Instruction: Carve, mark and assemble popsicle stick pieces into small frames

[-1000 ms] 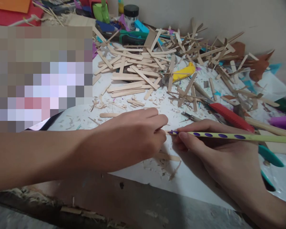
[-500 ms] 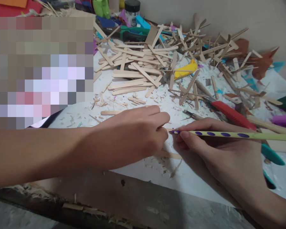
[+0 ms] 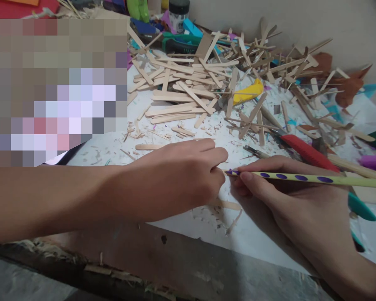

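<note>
My left hand point(image 3: 188, 177) is closed, knuckles up, low over the white paper point(image 3: 253, 238). A tan sliver at its fingertips looks like the end of a popsicle stick, the rest of it hidden by the fingers. My right hand point(image 3: 303, 209) pinches a yellow-green pencil point(image 3: 354, 181) with purple spots close to its point. The pencil lies nearly level, its purple tip beside the left fingertips; contact with the stick is hard to make out. One loose popsicle stick point(image 3: 148, 147) pokes out behind my left hand and another point(image 3: 228, 204) lies just in front of it.
A heap of popsicle sticks point(image 3: 175, 98) spreads behind my hands, with cut pieces to the right. A red-handled cutter point(image 3: 310, 152) lies beyond my right hand. A yellow scrap point(image 3: 248, 92) and a dark-lidded jar point(image 3: 179, 16) are farther back. A blurred patch covers the left.
The whole view has shifted slightly, so things appear a little farther right. Both hands keep almost the same pose, with the pencil tip still at the left fingertips.
</note>
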The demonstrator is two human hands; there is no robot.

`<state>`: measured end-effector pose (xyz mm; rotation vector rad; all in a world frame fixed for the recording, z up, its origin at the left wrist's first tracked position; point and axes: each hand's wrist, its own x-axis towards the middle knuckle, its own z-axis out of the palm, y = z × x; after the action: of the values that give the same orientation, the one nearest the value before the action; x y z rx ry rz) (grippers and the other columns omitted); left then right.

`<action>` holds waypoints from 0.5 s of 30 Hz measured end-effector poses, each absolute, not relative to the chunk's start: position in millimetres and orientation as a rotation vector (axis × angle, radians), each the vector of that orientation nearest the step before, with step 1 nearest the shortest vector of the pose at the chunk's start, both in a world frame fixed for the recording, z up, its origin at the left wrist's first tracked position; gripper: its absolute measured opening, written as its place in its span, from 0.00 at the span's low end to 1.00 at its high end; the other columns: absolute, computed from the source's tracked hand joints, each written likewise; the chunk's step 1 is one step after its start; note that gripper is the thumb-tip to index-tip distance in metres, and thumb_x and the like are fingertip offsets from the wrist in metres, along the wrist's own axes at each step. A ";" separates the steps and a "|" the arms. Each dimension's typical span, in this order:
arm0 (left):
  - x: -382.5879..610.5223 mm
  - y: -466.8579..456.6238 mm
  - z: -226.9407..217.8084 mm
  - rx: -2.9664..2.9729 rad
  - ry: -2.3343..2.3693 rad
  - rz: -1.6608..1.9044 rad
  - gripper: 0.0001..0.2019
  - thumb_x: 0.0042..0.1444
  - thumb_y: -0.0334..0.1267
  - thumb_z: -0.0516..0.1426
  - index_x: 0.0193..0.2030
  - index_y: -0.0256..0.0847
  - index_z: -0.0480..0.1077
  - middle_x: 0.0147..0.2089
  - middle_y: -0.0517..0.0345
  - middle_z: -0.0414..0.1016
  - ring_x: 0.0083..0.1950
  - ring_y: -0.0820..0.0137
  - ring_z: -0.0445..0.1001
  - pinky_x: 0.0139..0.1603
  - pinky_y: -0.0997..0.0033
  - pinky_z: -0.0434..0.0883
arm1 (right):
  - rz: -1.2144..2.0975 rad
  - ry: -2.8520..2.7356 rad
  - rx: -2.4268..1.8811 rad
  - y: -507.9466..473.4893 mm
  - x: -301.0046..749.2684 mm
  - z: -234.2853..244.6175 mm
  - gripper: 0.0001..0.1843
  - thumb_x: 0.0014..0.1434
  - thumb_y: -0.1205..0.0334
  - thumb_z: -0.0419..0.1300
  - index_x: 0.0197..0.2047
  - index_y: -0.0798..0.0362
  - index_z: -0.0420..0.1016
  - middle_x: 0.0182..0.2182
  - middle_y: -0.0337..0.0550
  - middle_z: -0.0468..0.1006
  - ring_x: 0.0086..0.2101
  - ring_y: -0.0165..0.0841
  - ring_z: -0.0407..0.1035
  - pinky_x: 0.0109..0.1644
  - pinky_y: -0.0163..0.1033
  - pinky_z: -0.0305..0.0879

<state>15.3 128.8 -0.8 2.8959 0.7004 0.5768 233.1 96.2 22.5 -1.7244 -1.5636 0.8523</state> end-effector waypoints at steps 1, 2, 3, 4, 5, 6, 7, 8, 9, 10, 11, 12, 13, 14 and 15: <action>15.3 129.0 -0.7 2.911 0.693 0.573 0.14 0.67 0.22 0.53 0.34 0.39 0.77 0.36 0.53 0.74 0.39 0.63 0.68 0.40 0.63 0.67 | 0.851 -1.574 -1.724 96.1 232.9 22.6 0.05 0.59 0.59 0.71 0.31 0.45 0.82 0.21 0.40 0.80 0.17 0.31 0.68 0.15 0.35 0.61; 15.2 129.1 -0.7 2.919 0.692 0.571 0.15 0.67 0.22 0.53 0.34 0.39 0.77 0.36 0.53 0.74 0.40 0.63 0.68 0.40 0.63 0.67 | 0.841 -1.587 -1.724 96.0 233.0 22.6 0.05 0.59 0.59 0.71 0.31 0.45 0.83 0.21 0.40 0.80 0.17 0.31 0.68 0.15 0.35 0.60; 15.1 129.1 -0.5 2.919 0.698 0.566 0.15 0.67 0.22 0.53 0.34 0.39 0.76 0.36 0.53 0.74 0.40 0.64 0.68 0.41 0.63 0.67 | 0.828 -1.598 -1.723 96.1 233.4 22.6 0.05 0.59 0.59 0.71 0.31 0.45 0.83 0.21 0.40 0.80 0.16 0.31 0.68 0.15 0.35 0.60; 15.0 129.1 -0.4 2.913 0.704 0.560 0.15 0.68 0.23 0.53 0.34 0.39 0.76 0.36 0.53 0.74 0.40 0.64 0.68 0.41 0.64 0.67 | 0.813 -1.605 -1.721 96.3 233.8 22.6 0.05 0.59 0.59 0.71 0.31 0.45 0.83 0.21 0.40 0.80 0.17 0.31 0.69 0.15 0.35 0.61; 14.9 129.0 -0.3 2.903 0.710 0.555 0.15 0.68 0.23 0.52 0.34 0.39 0.76 0.37 0.53 0.74 0.40 0.64 0.68 0.41 0.64 0.67 | 0.805 -1.615 -1.722 96.7 234.4 22.7 0.05 0.60 0.59 0.71 0.31 0.45 0.83 0.22 0.40 0.81 0.17 0.32 0.70 0.16 0.35 0.63; 14.8 128.8 -0.2 2.894 0.714 0.551 0.15 0.68 0.23 0.52 0.34 0.39 0.75 0.37 0.53 0.74 0.40 0.64 0.68 0.41 0.64 0.67 | 0.799 -1.625 -1.725 97.2 235.0 22.8 0.05 0.60 0.59 0.70 0.31 0.45 0.82 0.22 0.40 0.81 0.18 0.33 0.72 0.17 0.36 0.66; 14.7 128.7 -0.2 2.887 0.713 0.554 0.14 0.68 0.24 0.52 0.34 0.39 0.75 0.37 0.53 0.73 0.40 0.64 0.68 0.40 0.64 0.67 | 0.793 -1.633 -1.729 97.7 235.6 22.9 0.05 0.60 0.60 0.70 0.31 0.45 0.82 0.23 0.40 0.82 0.19 0.33 0.73 0.17 0.36 0.67; 14.6 128.6 -0.3 2.882 0.711 0.557 0.14 0.68 0.24 0.53 0.34 0.39 0.75 0.38 0.53 0.73 0.40 0.64 0.68 0.40 0.64 0.67 | 0.789 -1.639 -1.734 98.3 236.1 23.1 0.05 0.60 0.60 0.70 0.31 0.45 0.82 0.23 0.40 0.82 0.19 0.34 0.73 0.17 0.36 0.68; 14.7 128.6 -0.6 2.878 0.708 0.559 0.13 0.68 0.24 0.53 0.34 0.39 0.75 0.38 0.53 0.73 0.40 0.64 0.68 0.40 0.64 0.67 | 0.787 -1.646 -1.739 98.8 236.5 23.4 0.05 0.60 0.60 0.70 0.31 0.45 0.82 0.23 0.40 0.82 0.20 0.34 0.74 0.18 0.36 0.68; 14.8 128.7 -0.9 2.873 0.709 0.565 0.13 0.67 0.23 0.54 0.34 0.39 0.75 0.38 0.52 0.73 0.40 0.64 0.68 0.40 0.64 0.66 | 0.788 -1.655 -1.743 99.2 236.8 23.7 0.05 0.60 0.60 0.70 0.31 0.45 0.82 0.23 0.40 0.82 0.20 0.34 0.74 0.18 0.36 0.68; 14.9 128.7 -1.3 2.868 0.713 0.572 0.12 0.67 0.23 0.55 0.34 0.39 0.75 0.38 0.52 0.73 0.40 0.63 0.68 0.40 0.63 0.66 | 0.786 -1.660 -1.745 99.5 236.9 24.0 0.05 0.60 0.60 0.70 0.31 0.45 0.82 0.23 0.40 0.82 0.20 0.34 0.74 0.18 0.36 0.68; 15.1 128.8 -1.7 2.868 0.715 0.576 0.12 0.66 0.23 0.55 0.34 0.38 0.75 0.38 0.52 0.73 0.40 0.63 0.68 0.39 0.63 0.66 | 0.783 -1.663 -1.749 99.6 236.8 24.2 0.05 0.60 0.59 0.70 0.31 0.44 0.82 0.23 0.40 0.82 0.20 0.34 0.74 0.18 0.36 0.68; 15.3 128.9 -2.0 2.869 0.714 0.577 0.12 0.66 0.23 0.55 0.34 0.38 0.75 0.38 0.52 0.73 0.40 0.63 0.68 0.39 0.63 0.66 | 0.791 -1.668 -1.756 99.6 236.5 24.4 0.05 0.59 0.59 0.70 0.31 0.44 0.82 0.23 0.40 0.82 0.20 0.34 0.73 0.18 0.36 0.67; 15.4 128.9 -2.2 2.873 0.710 0.578 0.12 0.65 0.22 0.55 0.34 0.38 0.75 0.37 0.52 0.72 0.40 0.63 0.67 0.39 0.63 0.66 | 0.798 -1.669 -1.763 99.5 236.0 24.5 0.05 0.59 0.59 0.70 0.31 0.44 0.82 0.23 0.40 0.82 0.19 0.34 0.73 0.18 0.36 0.67; 15.4 129.0 -2.2 2.876 0.702 0.578 0.13 0.65 0.22 0.55 0.34 0.38 0.76 0.37 0.52 0.72 0.39 0.63 0.67 0.39 0.63 0.65 | 0.801 -1.661 -1.766 99.1 235.4 24.5 0.05 0.59 0.59 0.70 0.31 0.44 0.81 0.22 0.40 0.81 0.19 0.34 0.72 0.17 0.36 0.66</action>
<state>15.4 129.0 -2.2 2.8761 0.7017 0.5782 235.4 99.1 24.5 -1.7656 -1.6614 0.8011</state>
